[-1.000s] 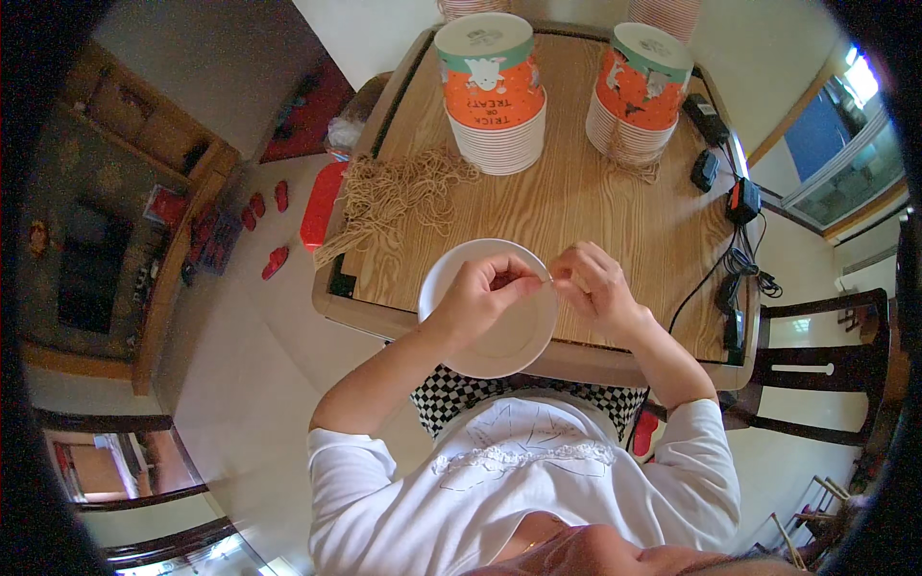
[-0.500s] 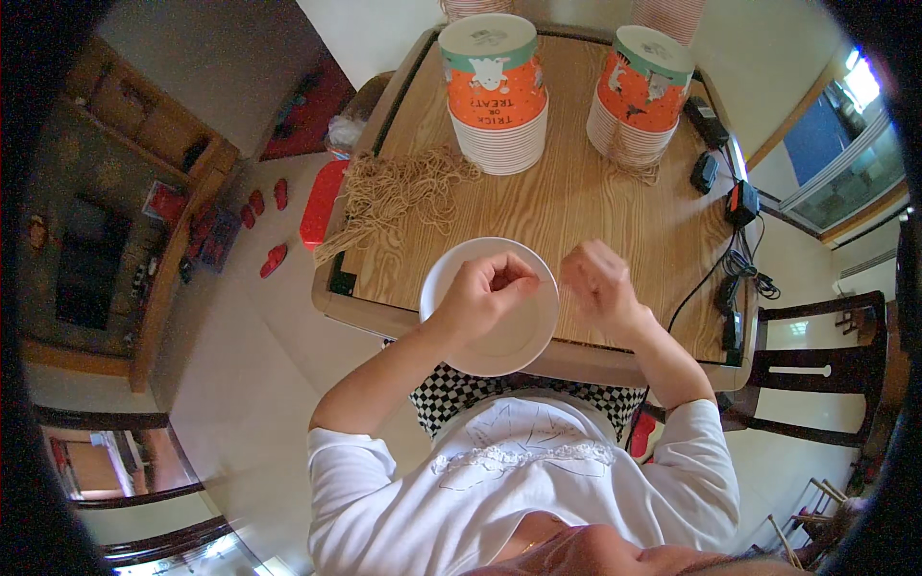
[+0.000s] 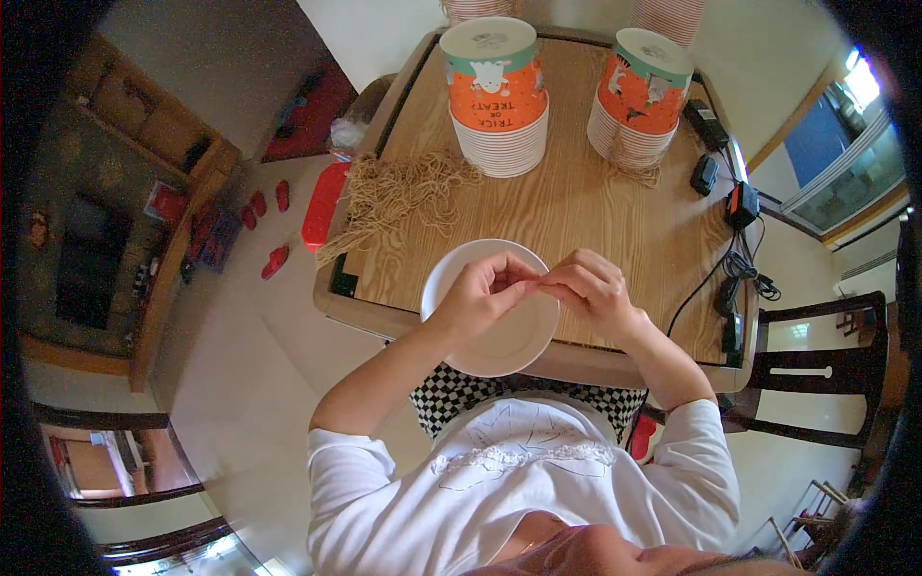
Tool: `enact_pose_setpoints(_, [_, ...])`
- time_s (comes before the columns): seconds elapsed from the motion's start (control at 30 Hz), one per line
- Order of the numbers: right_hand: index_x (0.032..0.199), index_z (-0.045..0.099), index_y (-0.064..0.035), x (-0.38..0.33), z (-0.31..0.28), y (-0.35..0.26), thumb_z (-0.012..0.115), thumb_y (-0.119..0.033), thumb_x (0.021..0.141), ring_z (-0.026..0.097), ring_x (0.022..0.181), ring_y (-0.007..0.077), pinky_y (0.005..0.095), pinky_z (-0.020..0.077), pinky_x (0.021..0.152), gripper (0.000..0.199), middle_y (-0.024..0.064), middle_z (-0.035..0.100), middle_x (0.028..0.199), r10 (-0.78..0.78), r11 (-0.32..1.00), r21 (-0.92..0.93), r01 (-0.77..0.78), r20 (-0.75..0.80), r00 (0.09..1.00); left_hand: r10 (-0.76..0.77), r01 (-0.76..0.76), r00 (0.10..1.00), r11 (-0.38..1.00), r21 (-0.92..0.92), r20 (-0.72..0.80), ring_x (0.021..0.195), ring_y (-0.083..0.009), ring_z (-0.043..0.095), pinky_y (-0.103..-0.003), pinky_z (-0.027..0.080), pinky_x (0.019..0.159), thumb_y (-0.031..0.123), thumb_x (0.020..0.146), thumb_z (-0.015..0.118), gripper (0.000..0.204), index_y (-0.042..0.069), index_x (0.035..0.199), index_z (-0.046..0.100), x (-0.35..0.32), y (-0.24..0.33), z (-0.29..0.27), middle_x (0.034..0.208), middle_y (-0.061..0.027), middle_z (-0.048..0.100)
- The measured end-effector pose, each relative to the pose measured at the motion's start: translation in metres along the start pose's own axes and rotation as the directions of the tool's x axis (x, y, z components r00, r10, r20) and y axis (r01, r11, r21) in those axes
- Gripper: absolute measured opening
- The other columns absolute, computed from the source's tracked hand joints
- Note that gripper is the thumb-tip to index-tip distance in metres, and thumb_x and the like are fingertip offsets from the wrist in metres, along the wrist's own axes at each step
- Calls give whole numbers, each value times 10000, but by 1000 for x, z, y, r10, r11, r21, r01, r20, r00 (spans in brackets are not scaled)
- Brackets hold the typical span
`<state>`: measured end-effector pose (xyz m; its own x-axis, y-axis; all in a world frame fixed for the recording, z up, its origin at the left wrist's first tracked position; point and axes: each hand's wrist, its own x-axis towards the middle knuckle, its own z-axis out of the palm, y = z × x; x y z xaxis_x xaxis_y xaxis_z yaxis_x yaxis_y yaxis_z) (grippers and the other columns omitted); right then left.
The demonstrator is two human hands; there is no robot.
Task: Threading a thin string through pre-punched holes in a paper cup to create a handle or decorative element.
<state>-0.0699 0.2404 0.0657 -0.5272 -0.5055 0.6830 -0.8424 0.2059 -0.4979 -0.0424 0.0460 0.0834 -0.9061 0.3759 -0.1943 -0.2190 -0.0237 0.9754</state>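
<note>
In the head view, the change is in the right hand [image 3: 594, 291]. Half a second ago it was blurred and apart from the left hand [image 3: 480, 291]; now it has come back, and the fingertips of the two meet or nearly meet above the right side of the white round container [image 3: 492, 357]. The left hand keeps almost the same place and pose over the container, thumb and forefinger closed to a narrow pinch. The right hand is also narrow, its fingers bent and drawn together toward that pinch. Whether a thin strand lies between the fingertips is too small to tell.

The container has not shifted: it sits across the middle of the near edge of the bench [image 3: 576, 206], partly overhanging it. What bears it underneath is hidden.

Judging by this return, the work has gone back to fine, two-handed handling at one small spot, with the left hand as the steady side.

Elsewhere nothing has been moved: the heap of twine [image 3: 403, 197] lies at the left edge of the bench, and the left bucket stack [image 3: 497, 101] and right bucket stack [image 3: 639, 101] stand toward the far edge.
</note>
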Motion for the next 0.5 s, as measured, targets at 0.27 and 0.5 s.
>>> enact_pose_setpoints(0.27, [760,553,-35,-1,-3,4,629,-126,748,519,637,286,375,415,557,120,99,529,697,70,994,-88,-62,97,993,183,-164,981,960,227,-62,685,-53,540,-218,446,595,52,818,596,42,15,836,587,5,-11,5,754,5,591])
enact_pose_setpoints(0.5, [801,549,-7,-10,-1,21,572,-150,824,543,698,350,409,439,604,147,151,562,760,420,907,-61,-416,70,905,322,-193,946,670,717,-46,675,-277,605,-349,468,603,43,751,606,70,-1,774,556,13,-19,5,774,-150,598])
